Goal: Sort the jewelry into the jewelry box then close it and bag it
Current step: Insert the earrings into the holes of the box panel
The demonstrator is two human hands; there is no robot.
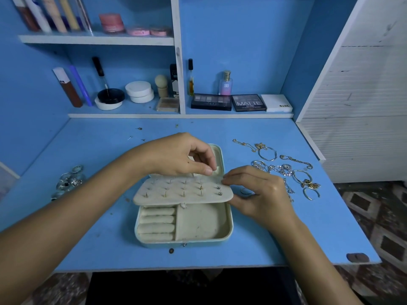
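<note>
Jewelry box (184, 225) open — both hands (174, 156) pinching its earring panel (182, 191)

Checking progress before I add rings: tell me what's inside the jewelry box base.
Below the earring flap, the jewelry box shows bare ring rolls left and an empty-looking open compartment right. The flap, held by the right hand, hides the rear part.

One jewelry box (184, 225), two hands, three palettes, four ring rolls (156, 224)
</note>
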